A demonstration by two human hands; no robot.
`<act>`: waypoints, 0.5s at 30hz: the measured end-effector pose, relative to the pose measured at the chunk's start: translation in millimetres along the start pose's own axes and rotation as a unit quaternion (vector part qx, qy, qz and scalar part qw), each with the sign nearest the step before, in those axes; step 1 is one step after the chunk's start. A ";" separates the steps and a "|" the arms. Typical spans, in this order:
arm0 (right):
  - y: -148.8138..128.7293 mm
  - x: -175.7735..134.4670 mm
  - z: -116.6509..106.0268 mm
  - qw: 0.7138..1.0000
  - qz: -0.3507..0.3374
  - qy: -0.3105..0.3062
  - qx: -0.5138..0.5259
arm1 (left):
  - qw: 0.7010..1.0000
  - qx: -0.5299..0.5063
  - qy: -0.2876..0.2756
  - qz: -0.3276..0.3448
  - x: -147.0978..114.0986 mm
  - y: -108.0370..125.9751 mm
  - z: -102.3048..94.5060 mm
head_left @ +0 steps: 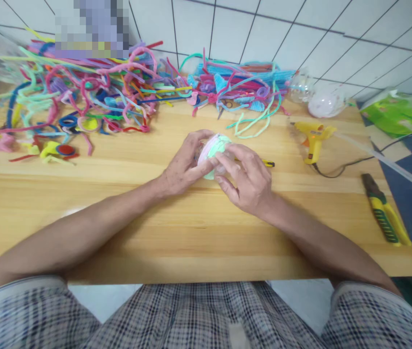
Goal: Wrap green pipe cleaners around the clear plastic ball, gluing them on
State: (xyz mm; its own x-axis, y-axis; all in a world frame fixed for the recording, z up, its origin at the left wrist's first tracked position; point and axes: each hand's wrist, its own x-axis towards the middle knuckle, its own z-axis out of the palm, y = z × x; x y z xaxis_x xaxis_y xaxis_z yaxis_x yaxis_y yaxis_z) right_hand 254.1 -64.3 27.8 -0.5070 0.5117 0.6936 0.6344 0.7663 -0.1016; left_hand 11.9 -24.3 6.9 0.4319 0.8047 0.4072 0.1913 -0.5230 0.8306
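Observation:
A clear rounded plastic piece, probably a ball, wrapped with fuzzy mint-green and pale lilac pipe cleaners (219, 143), is held above the middle of the wooden table. My left hand (187, 167) grips it from the left, thumb across the front and fingers behind. On the other side, my right hand (249, 177) presses the mint-green strands with its fingertips, the thumb lower down against the piece. Fingers cover much of its surface. Just beyond my right hand lies a yellow cutter (268, 163), partly hidden by that hand.
Tangled colourful pipe cleaners (93, 92) heap along the back left, with blue and pink bundles (242, 80) at centre back. A clear ball (325, 103) stands back right. The yellow glue gun (313, 138) trails a cord off the right edge, near green-handled pliers (383, 213).

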 end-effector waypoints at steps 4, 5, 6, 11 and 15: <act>0.0 1.1 0.3 1.000 -0.005 -0.004 -0.014 | 1.000 0.011 -0.001 0.008 -0.1 -1.2 -0.3; 0.1 1.2 0.7 1.000 -0.006 -0.003 -0.014 | 1.000 0.014 0.001 0.010 0.0 -1.7 -0.2; 0.2 1.2 1.1 1.000 -0.007 -0.002 -0.013 | 1.000 0.016 0.003 0.012 0.0 -2.4 -0.1; 0.6 0.9 2.2 1.000 -0.003 -0.011 -0.006 | 1.000 0.013 0.006 0.023 0.0 -4.8 0.2; -0.3 2.9 1.6 1.000 -0.008 0.000 -0.009 | 1.000 0.006 0.005 0.022 0.3 -5.0 0.8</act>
State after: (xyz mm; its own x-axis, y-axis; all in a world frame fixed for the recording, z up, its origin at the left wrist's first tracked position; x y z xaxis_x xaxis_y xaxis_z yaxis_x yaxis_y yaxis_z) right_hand 251.5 -62.4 28.6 -0.5171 0.4987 0.6956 0.6364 0.7674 -0.0772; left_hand 11.8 -21.7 2.5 0.4320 0.7831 0.4474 0.1832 -0.5619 0.8067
